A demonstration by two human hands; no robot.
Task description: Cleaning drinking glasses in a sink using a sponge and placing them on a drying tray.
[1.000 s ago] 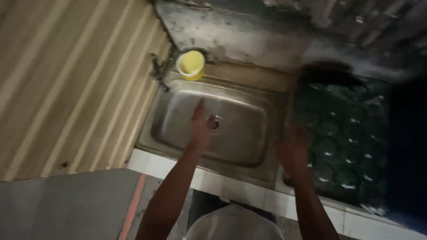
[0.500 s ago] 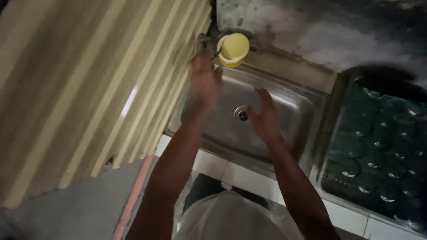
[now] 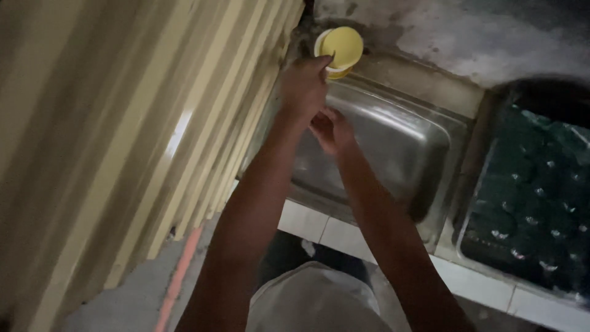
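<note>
Nearest, both forearms are running up from the bottom edge, their elbows cut off, above a pale garment. Beyond the white-tiled tabletop (image 3: 307,221) edge, the steel sink (image 3: 399,147) is lying dim and blurred. The right hand (image 3: 332,130) is hovering over the basin, fingers loosely curled, holding nothing I can make out. Farther on, the left hand (image 3: 302,86) is reaching to the sink's far corner, fingertips touching the yellow cup (image 3: 341,49); whether it is gripping is unclear. Dark bottles (image 3: 528,197) are filling a tub at right.

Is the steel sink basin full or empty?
Empty: the sink shows bare metal, no standing water or dishes, beneath both hands.
</note>
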